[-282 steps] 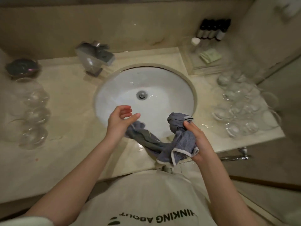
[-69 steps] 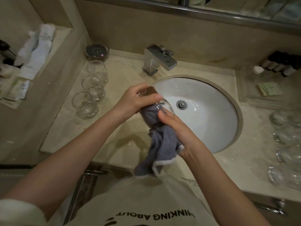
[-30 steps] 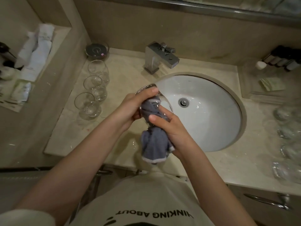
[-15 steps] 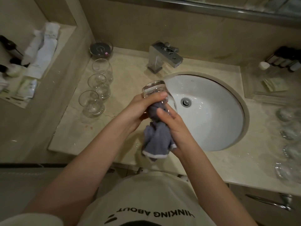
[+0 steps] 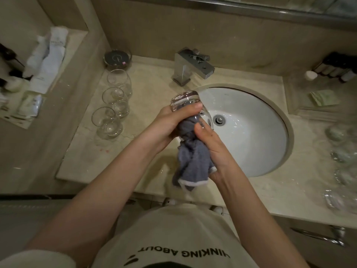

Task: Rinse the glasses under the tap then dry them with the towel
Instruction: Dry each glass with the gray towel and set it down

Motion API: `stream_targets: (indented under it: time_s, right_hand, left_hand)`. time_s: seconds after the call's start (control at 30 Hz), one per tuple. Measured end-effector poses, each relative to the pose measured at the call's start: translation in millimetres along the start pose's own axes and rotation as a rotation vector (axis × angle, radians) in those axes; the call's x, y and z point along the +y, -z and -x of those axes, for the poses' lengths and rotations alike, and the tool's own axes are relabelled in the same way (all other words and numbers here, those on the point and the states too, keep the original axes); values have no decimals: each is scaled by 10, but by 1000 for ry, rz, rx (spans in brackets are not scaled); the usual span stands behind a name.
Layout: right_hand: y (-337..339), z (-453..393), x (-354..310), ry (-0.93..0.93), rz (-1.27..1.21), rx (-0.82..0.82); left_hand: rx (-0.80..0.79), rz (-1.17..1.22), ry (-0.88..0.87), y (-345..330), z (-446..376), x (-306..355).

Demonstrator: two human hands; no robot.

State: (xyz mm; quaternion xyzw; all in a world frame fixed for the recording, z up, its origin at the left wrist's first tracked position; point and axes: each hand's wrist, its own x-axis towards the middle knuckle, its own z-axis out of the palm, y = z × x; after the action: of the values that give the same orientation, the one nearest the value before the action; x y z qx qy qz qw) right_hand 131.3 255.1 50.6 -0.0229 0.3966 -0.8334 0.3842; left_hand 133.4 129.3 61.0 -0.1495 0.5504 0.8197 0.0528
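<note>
The left hand (image 5: 170, 122) grips a rounded clear glass (image 5: 185, 101), base up, at the white basin's (image 5: 251, 151) nine o'clock rim. The right hand (image 5: 210, 144) clamps a nubby grey white-edged towel (image 5: 191, 163) stuffed inside. The shirt (image 5: 173, 238) reads "HINKING ABOUT".

You are holding the glass (image 5: 186, 105) over the sink's (image 5: 270, 120) left rim, the tap (image 5: 190, 67) standing behind it, three glasses (image 5: 114, 105) lining up to its left.
</note>
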Motion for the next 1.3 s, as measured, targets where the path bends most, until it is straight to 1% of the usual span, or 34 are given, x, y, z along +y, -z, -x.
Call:
stream_targets:
  time_s: [0.07, 0.13, 0.2, 0.3, 0.37, 0.43, 0.5, 0.57, 0.7, 0.77, 0.83, 0.93, 1.07, 1.2, 1.3]
  right_hand:
    - [19, 22, 25, -92, -213, 7]
    - [41, 30, 44, -146, -277, 28]
    - [61, 33, 33, -166, -247, 30]
    - [87, 57, -39, -173, -104, -6]
    - [96, 96, -93, -187, -29, -29]
    - [119, 116, -139, -250, 52, -37]
    - [134, 123, -168, -310, 159, -66]
    - [135, 121, -185, -348, 226, -84]
    - [127, 119, -208, -391, 283, -128]
    - [124, 123, -208, -408, 297, -141]
    - [136, 128, -194, -417, 298, -150]
    - [178, 131, -194, -391, 286, -154]
    - [247, 104, -211, -372, 267, -177]
    - [283, 88, -228, -347, 241, -155]
    - [292, 89, -240, -315, 139, -100]
  left_hand:
    - [-87, 82, 37, 54, -23, -16]
    - [-136, 89, 74, 89, -47, -48]
    - [-114, 76, 83, 122, -60, -94]
    - [-55, -33, 31, 261, -64, -121]
    - [-74, -103, 18, 403, -67, -58]
    - [-191, -306, 72, 506, -68, 93]
    - [-336, -609, 172, 549, -90, 288]
    - [-469, -811, 280, 532, -128, 455]
    - [-660, -1067, 455, 376, -259, 638]
    - [-712, -1149, 533, 290, -301, 683]
    - [-741, -1201, 559, 238, -311, 696]
    - [-692, -1207, 521, 253, -299, 678]
    - [-642, -1144, 475, 384, -213, 655]
    - [-538, -954, 406, 673, -56, 571]
    - [-372, -783, 321, 993, 109, 398]
